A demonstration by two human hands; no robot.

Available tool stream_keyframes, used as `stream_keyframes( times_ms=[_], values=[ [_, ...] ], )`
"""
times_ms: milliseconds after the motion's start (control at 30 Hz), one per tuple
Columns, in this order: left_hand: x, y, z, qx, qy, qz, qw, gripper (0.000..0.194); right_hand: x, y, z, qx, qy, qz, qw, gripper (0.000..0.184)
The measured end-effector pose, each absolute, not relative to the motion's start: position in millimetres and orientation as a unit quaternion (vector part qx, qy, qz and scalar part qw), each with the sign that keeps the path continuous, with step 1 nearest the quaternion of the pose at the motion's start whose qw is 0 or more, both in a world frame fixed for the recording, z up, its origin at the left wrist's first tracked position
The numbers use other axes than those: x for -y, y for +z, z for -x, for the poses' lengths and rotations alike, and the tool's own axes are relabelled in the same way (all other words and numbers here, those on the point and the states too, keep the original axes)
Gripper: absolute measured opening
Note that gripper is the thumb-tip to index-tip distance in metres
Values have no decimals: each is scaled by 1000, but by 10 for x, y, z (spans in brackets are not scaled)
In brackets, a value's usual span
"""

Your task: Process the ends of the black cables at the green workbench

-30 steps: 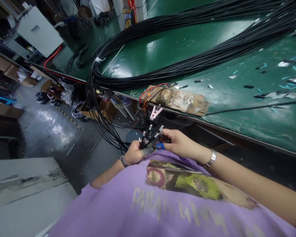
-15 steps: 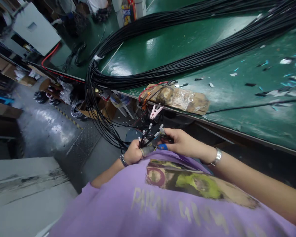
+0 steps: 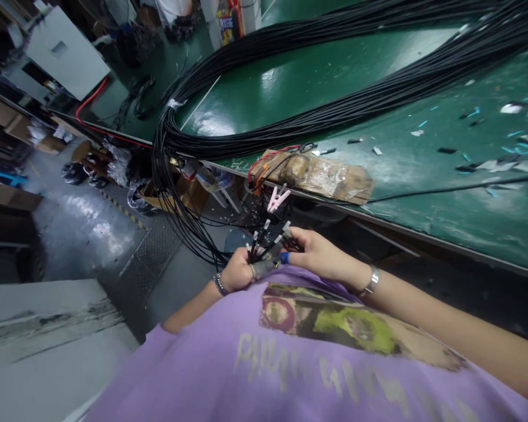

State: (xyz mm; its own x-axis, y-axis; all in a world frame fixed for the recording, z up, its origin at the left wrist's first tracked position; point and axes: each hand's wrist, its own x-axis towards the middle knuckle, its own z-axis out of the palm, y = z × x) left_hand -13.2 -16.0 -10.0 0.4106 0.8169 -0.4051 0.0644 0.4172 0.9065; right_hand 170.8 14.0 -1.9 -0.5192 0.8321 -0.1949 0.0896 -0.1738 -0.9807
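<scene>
The left hand (image 3: 236,274) grips a bunch of black cable ends (image 3: 266,240), and the right hand (image 3: 314,255) pinches one with its fingers. Pale letters on the purple shirt (image 3: 290,363) are too blurred to read, beside the green counter (image 3: 422,170).

Purple printed T-shirt (image 3: 317,363), two wristbands, blue fingertip tape (image 3: 284,257)

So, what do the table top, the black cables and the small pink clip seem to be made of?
Table top: likely a green rubber or vinyl mat, glossy, with light glare.
Black cables: smooth, probably plastic-sheathed, bending in loose curves.
Pink clip: looks like moulded plastic, matte; too small to be sure.
</scene>
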Motion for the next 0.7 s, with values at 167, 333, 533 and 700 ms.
stream_keyframes(
  times_ms=[167,333,533,700],
  values=[
    [163,-140,160,-478,270,-469,692,45,-127,13,-1710,496,712,411,279,20],
    [169,-171,143,-492,285,-450,689,47,-124,53,-1726,490,699,429,295,19],
    [145,-124,91,-509,297,-441,677,48,-154,28,-1721,485,685,443,315,21],
    [130,-99,74,-515,296,-442,672,48,-165,6,-1721,486,676,449,324,19]
  ],
)
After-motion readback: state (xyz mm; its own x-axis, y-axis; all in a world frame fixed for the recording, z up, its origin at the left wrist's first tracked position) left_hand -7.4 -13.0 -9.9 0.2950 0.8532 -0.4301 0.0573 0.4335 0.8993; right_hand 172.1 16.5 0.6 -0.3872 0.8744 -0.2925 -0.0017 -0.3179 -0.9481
